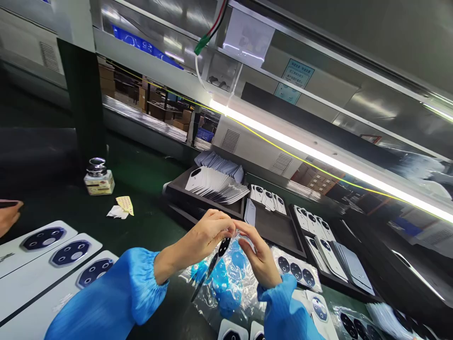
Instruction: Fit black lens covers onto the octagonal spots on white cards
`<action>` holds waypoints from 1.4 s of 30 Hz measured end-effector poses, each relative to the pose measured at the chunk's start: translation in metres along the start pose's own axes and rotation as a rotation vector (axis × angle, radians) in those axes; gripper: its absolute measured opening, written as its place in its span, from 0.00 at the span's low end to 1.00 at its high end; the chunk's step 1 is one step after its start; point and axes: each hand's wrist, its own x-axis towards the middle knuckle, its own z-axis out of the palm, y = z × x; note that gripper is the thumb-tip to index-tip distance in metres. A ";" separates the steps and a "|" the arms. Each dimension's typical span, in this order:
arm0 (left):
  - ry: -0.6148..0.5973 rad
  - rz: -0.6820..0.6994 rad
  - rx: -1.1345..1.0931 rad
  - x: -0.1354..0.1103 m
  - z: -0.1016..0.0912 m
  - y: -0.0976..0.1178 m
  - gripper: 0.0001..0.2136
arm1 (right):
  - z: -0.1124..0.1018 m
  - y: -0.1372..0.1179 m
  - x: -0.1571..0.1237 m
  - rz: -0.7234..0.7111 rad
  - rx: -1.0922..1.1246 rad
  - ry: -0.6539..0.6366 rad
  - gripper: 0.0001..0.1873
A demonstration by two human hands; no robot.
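Observation:
My left hand [200, 243] pinches a thin sheet of black round camera lens covers [223, 247], which hangs edge-on below the fingers. Its fingertips meet those of my right hand [260, 255] at the sheet's top edge. The right fingers are curled in a pinch, and what lies between them is too small to make out. Beneath both hands lies a clear plastic bag [247, 288] with blue round pieces [226, 295] in and around it. To the right, a clear-wrapped sheet of black lens covers [296, 270] rests near my right sleeve.
White phone-back panels [38, 278] lie at the left. Black trays [276, 229] with stacked panels [215, 184] stand behind. A square glass bottle [99, 178] and paper scraps [122, 208] sit at back left. Another person's hand [9, 217] shows at the left edge.

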 end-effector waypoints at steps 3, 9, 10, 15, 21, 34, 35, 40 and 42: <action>-0.019 -0.085 -0.088 -0.001 -0.002 -0.003 0.08 | 0.002 0.000 0.006 0.059 0.034 0.062 0.08; -0.064 -0.216 -0.127 0.005 -0.011 -0.004 0.08 | 0.002 0.002 0.008 0.192 0.123 0.099 0.17; -0.075 -0.241 -0.134 0.006 -0.013 -0.004 0.08 | 0.002 0.002 0.008 0.215 0.135 0.105 0.18; -0.105 -0.363 -0.150 0.010 -0.015 -0.006 0.08 | 0.003 0.007 0.011 0.312 0.184 0.119 0.23; -0.134 -0.490 -0.235 0.008 -0.015 -0.016 0.10 | -0.004 0.008 0.009 0.340 0.179 0.206 0.24; -0.135 -0.551 -0.460 0.014 0.005 -0.001 0.10 | -0.015 -0.008 -0.005 0.439 0.210 0.058 0.19; -0.144 -0.555 -0.469 0.015 0.007 0.002 0.09 | -0.016 -0.010 -0.003 0.464 0.215 -0.014 0.19; -0.262 -0.657 -0.614 0.008 0.010 -0.002 0.13 | -0.024 -0.002 -0.002 0.521 0.237 -0.028 0.18; -0.369 -0.721 -0.679 -0.002 0.008 -0.010 0.16 | -0.028 0.008 -0.010 0.542 0.250 0.067 0.18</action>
